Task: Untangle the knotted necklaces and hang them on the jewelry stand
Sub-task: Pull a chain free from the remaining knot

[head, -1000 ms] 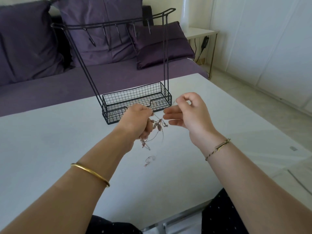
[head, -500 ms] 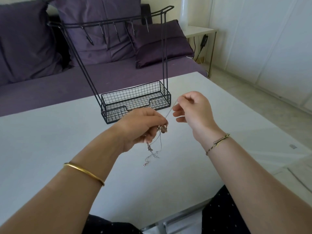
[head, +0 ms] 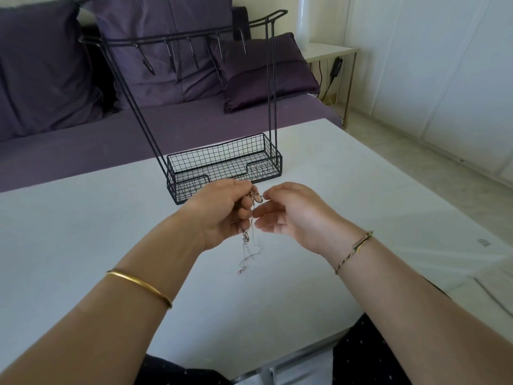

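A tangle of thin silver necklaces (head: pixel 245 252) hangs above the white table (head: pixel 83 232), its clasp end dangling almost to the tabletop. My left hand (head: pixel 219 212) grips the top of the bundle, fingers curled round it. My right hand (head: pixel 294 215) is close beside it on the right; its upper fingertips pinch the chains at a small pendant, and its lower fingers are loosely extended toward the strands. The black wire jewelry stand (head: pixel 273 107) rises just behind my hands, with a mesh basket base and a top bar of several bare hooks (head: pixel 194 55).
A purple sofa (head: pixel 83 143) with several cushions runs behind the table's far edge. A small white side table (head: pixel 327 50) with a cable stands at the back right. The table's right edge drops to a pale floor.
My right hand, which had drawn one chain out to the right, has come back to the bundle. My left hand has lifted the tangle slightly toward the stand.
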Demonstrator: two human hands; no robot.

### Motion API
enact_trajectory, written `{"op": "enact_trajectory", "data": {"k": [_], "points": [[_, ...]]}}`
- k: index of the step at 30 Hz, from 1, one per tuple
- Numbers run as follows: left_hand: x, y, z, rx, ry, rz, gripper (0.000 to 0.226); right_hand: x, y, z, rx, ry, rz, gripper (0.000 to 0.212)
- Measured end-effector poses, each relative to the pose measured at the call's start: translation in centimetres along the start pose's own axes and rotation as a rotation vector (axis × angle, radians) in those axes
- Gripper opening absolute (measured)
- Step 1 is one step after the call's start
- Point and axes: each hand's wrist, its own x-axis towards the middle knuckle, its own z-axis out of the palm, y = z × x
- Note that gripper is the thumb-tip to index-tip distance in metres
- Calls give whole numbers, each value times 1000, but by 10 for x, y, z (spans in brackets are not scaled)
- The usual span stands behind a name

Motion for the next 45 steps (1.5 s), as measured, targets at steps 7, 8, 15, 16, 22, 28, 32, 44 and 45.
{"op": "enact_trajectory", "data": {"k": [7, 8, 15, 16, 22, 28, 32, 44, 45], "points": [[1, -1, -1, 44, 39, 50, 23, -6, -4, 2, -74, -82, -51, 14], [2, -1, -2, 65, 49, 61, 24, -6, -3, 2, -87, -85, -74, 14], [4, -4, -3, 175, 230, 133, 17, -4, -3, -4, -122, 65, -205, 13], [5, -4, -3, 163, 253, 133, 18, -5, -4, -6, -150, 81, -220, 13], [6, -2, -3, 54, 287, 83, 24, -7, -4, -14, -363, 160, -300, 15], [7, 2, 0, -159, 226, 41, 35, -4, -7, -7, -87, 92, -120, 10], [4, 2, 2, -148, 168, 28, 29, -3, -10, -7, 203, 48, -38, 22], [1, 2, 5, -44, 138, 90, 26, -4, -6, -11, -258, 77, -239, 14], [1, 1, 6, -31, 141, 83, 25, -4, -6, -12, -303, 117, -303, 15]]}}
